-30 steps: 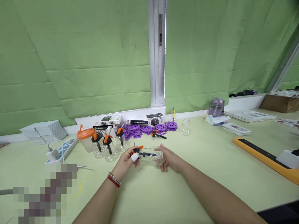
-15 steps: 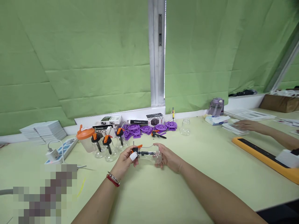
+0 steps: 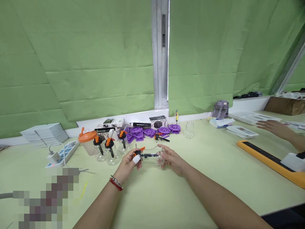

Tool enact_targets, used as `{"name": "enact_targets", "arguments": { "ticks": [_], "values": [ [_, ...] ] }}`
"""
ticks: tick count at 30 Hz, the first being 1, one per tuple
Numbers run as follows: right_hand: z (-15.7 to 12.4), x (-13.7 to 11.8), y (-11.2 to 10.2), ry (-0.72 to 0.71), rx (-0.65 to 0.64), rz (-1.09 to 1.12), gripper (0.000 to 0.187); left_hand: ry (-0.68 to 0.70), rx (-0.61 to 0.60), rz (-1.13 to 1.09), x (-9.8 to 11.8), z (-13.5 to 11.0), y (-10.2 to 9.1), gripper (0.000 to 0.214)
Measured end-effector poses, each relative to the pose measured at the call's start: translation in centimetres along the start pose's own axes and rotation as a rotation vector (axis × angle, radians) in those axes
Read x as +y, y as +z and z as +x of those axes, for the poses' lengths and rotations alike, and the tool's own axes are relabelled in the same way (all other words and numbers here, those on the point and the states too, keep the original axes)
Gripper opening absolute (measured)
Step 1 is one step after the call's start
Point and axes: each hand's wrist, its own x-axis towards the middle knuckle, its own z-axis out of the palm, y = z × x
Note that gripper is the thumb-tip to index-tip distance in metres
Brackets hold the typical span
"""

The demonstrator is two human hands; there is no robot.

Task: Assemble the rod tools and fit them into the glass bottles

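One clear glass bottle [image 3: 152,156] is held sideways at the middle of the table [image 3: 154,197], the left hand [image 3: 128,162] pinching its black-and-orange cap [image 3: 138,154] and the right hand [image 3: 175,160] gripping its wide end, right of three similar bottles [image 3: 111,158].

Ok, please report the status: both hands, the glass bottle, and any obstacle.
Left hand on black-and-orange cap, right hand around wide end. Glass bottle sideways, dark rod inside. Nothing seen blocking; three capped bottles stand at left.
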Motion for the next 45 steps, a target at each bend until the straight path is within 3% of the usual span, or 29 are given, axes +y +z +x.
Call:
{"name": "enact_targets", "arguments": {
  "ticks": [5, 9, 12, 22, 45],
  "values": [
    [0.7, 1.1, -0.3, 0.175, 0.006, -0.026, 0.068, -0.025, -0.007, 0.024, 0.0, -0.1, 0.0, 0.045],
    [0.3, 0.9, 0.0, 0.044, 0.037, 0.027, 0.062, -0.046, 0.008, 0.014, -0.1, 0.0, 0.0, 0.046],
    [-0.1, 0.3, 0.4, -0.077, -0.022, -0.001, 0.078, -0.031, 0.016, -0.015, -0.1, 0.1, 0.0, 0.045],
    [0.0, 0.2, 0.5, 0.076, -0.017, -0.001, 0.051, -0.022, 0.003, 0.029, 0.3, -0.1, 0.1, 0.045],
    [0.1, 0.3, 0.9, 0.107, 0.014, 0.012, 0.052, -0.025, 0.016, 0.115, 0.8, -0.2, 0.7, 0.045]
  ]
}}
